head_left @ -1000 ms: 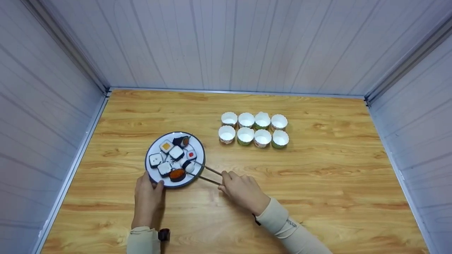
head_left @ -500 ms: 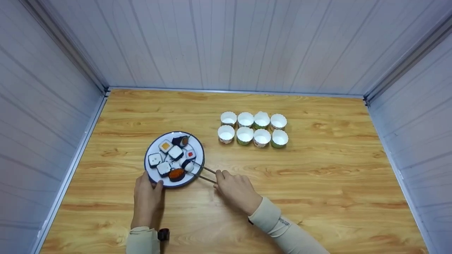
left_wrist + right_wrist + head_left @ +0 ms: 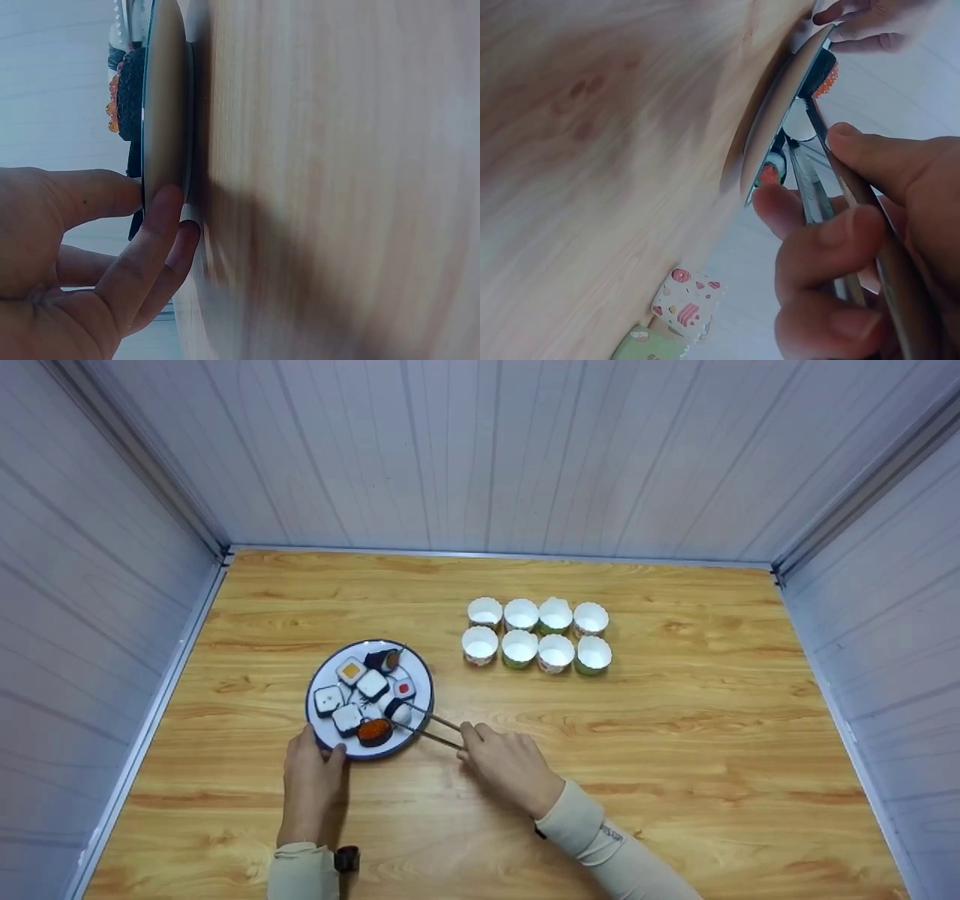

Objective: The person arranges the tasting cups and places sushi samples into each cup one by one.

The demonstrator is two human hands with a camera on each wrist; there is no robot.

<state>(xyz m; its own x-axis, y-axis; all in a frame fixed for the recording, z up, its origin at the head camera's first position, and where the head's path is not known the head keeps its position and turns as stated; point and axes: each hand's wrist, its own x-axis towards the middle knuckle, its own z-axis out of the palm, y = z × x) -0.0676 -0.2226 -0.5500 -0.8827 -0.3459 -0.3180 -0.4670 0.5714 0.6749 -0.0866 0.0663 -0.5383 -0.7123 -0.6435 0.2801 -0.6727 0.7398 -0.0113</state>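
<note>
My left hand (image 3: 309,772) pinches the near-left rim of a white plate with a blue edge (image 3: 421,671), thumb on top and fingers underneath, as the left wrist view shows. My right hand (image 3: 514,771) grips a pair of metal tongs (image 3: 439,719). Their serrated tips (image 3: 808,105) are spread on either side of a white sushi piece with a black band (image 3: 403,713) at the plate's right. Beside it sit an orange-topped roe sushi (image 3: 374,730) and a small roll with a red centre (image 3: 405,688). Several other sushi pieces, mostly white-topped rolls (image 3: 372,684), lie on the plate.
Several white-lined paper baking cups (image 3: 480,643) stand in two rows right of the plate, toward the back. Some are patterned, others green (image 3: 593,656) outside. Pale panels (image 3: 487,457) wall in the wooden table (image 3: 712,720) at the back and both sides.
My right hand moved left toward the plate with the tongs, then slid back a touch to the right. The left hand and plate stay almost still.
</note>
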